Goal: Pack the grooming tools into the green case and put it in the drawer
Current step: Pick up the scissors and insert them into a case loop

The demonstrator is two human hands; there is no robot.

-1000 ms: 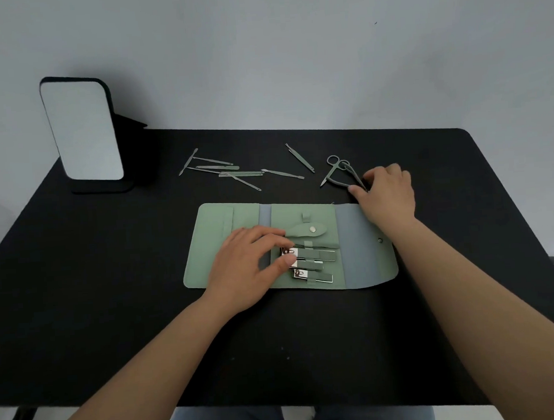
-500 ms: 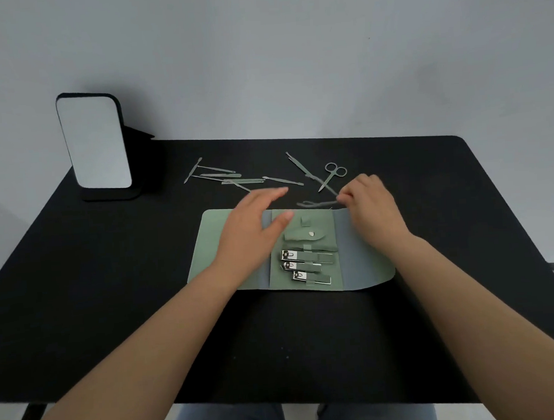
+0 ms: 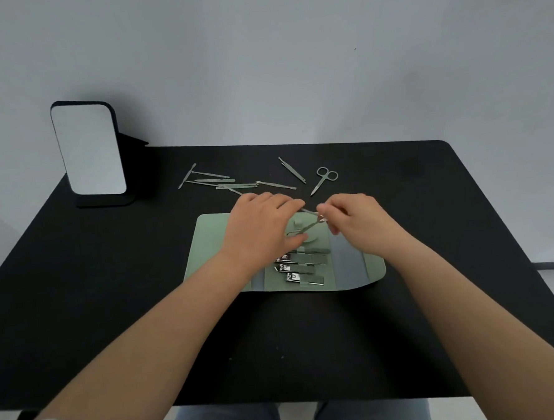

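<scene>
Green case (image 3: 213, 243) lies unfolded at frame centre on the black table (image 3: 112, 301), three clippers (image 3: 300, 268) already strapped in its lower middle panel. Head view, only one: right hand (image 3: 356, 224) pinches a thin metal nipper tool (image 3: 309, 226) by its upper end, holding it just above the case's upper middle section; a second ago that hand was out at the table's right side picking the tool up next to the scissors, so the tool has come across to the case. Left hand (image 3: 264, 233) has lifted off the clippers it was pressing and now sits over the upper case, fingers fairly straight toward the tool's lower end, touching or nearly so; cannot tell whether it grips anything, reads as relaxed. Judgement: this is the seating step for the fourth tool, and the left hand probably steadies the strap or pocket. Left to pack: scissors (image 3: 325, 178) and tweezers (image 3: 292, 170) in upper centre-right, a scatter of slim files and picks (image 3: 222, 184) in upper centre. Stand mirror (image 3: 88, 150) upper left. No drawer in view. No brand, label or readable writing anywhere; clipper faces show marks too small to read.
</scene>
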